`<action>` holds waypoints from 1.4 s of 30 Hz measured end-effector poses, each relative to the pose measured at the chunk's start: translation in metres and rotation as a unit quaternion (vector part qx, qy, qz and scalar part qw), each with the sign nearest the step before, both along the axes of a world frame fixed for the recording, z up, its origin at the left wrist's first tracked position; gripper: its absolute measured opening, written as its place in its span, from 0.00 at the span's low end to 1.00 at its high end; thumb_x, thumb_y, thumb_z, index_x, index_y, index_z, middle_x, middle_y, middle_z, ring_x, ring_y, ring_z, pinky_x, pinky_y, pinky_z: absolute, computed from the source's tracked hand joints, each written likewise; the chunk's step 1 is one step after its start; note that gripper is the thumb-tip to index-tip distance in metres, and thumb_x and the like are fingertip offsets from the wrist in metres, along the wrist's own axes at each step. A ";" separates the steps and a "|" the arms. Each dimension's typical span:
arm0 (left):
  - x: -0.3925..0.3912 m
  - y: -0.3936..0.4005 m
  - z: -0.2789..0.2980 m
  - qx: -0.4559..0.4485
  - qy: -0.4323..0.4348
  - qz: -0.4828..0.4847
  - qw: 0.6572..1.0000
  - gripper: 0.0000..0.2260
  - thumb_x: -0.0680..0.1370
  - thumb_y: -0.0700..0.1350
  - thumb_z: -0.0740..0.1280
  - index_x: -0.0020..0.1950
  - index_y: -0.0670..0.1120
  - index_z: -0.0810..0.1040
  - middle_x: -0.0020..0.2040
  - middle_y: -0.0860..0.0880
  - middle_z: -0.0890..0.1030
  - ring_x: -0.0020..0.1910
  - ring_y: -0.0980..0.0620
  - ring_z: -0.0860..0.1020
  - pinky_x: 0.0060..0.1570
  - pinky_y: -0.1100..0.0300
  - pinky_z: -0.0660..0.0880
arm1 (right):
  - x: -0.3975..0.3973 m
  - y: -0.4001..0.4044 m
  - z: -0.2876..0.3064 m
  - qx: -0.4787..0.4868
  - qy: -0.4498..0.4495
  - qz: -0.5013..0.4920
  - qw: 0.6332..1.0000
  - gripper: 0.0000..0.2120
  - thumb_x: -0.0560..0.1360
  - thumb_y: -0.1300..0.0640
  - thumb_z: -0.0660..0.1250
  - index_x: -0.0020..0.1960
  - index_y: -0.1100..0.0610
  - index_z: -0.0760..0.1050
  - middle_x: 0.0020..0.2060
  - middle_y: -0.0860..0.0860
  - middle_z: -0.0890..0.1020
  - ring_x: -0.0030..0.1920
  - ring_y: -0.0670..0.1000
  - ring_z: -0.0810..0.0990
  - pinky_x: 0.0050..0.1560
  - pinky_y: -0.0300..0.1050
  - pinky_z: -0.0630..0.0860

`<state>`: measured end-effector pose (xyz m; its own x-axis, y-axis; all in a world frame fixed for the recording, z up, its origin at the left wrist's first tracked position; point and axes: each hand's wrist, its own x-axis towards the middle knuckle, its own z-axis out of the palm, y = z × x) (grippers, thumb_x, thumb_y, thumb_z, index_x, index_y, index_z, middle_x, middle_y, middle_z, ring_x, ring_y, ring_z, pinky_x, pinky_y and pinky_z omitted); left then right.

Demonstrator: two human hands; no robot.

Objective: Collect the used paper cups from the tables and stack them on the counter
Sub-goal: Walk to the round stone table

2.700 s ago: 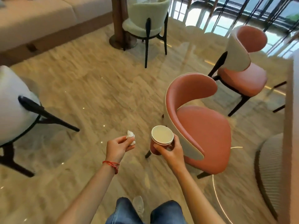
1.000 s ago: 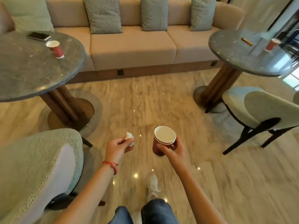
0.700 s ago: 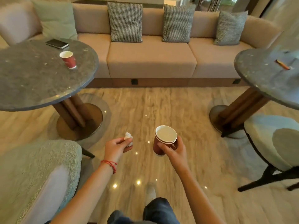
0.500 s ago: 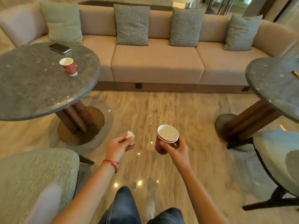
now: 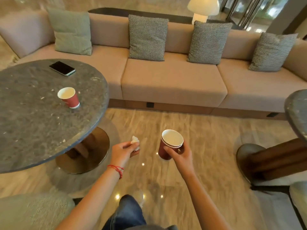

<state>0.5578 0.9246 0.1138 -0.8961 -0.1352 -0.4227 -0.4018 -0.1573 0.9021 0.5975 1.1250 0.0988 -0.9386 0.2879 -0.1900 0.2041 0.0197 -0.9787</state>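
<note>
Closer now, table cup (image 5: 68,97) (looks empty); right hand (image 5: 180,155) grips nested cups (image 5: 170,144).

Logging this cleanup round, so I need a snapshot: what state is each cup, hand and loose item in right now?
Left hand: closed on a crumpled tissue.
Right hand: grip closed around the nested cups.
Nested cups: upright, held above the floor; at least two rims show.
Cup on table: upright, standing alone, untouched.
Phone: flat on the round table, screen dark.
</note>
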 end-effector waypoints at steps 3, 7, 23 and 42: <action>-0.045 -0.011 0.004 0.006 0.000 0.005 1.000 0.02 0.72 0.35 0.70 0.40 0.37 0.82 0.30 0.47 0.82 0.30 0.56 0.81 0.38 0.64 0.80 | -0.049 -0.008 0.005 0.002 -0.004 0.002 1.000 0.29 0.63 0.53 0.78 0.61 0.44 0.72 0.54 0.41 0.81 0.55 0.40 0.79 0.50 0.37 0.76; -0.094 -0.021 0.001 -0.010 -0.003 0.016 1.000 0.04 0.73 0.34 0.69 0.46 0.34 0.80 0.34 0.43 0.80 0.30 0.58 0.81 0.35 0.67 0.79 | -0.100 -0.016 0.007 0.003 -0.006 0.007 1.000 0.31 0.64 0.54 0.78 0.64 0.50 0.71 0.56 0.44 0.79 0.57 0.43 0.78 0.53 0.39 0.76; -0.220 -0.054 -0.013 0.006 -0.053 0.233 0.971 0.03 0.71 0.35 0.71 0.38 0.39 0.82 0.28 0.51 0.82 0.37 0.50 0.79 0.46 0.54 0.79 | -0.313 -0.058 -0.004 0.019 -0.024 0.245 0.969 0.29 0.64 0.54 0.78 0.62 0.46 0.70 0.53 0.39 0.79 0.53 0.36 0.78 0.47 0.32 0.76; -0.206 -0.141 0.004 -0.008 -0.053 0.549 0.834 0.09 0.72 0.32 0.69 0.51 0.33 0.79 0.33 0.47 0.79 0.25 0.60 0.78 0.26 0.71 0.74 | -0.415 -0.236 -0.003 0.017 0.022 0.527 0.850 0.28 0.64 0.63 0.78 0.61 0.55 0.72 0.53 0.46 0.80 0.51 0.37 0.79 0.48 0.29 0.75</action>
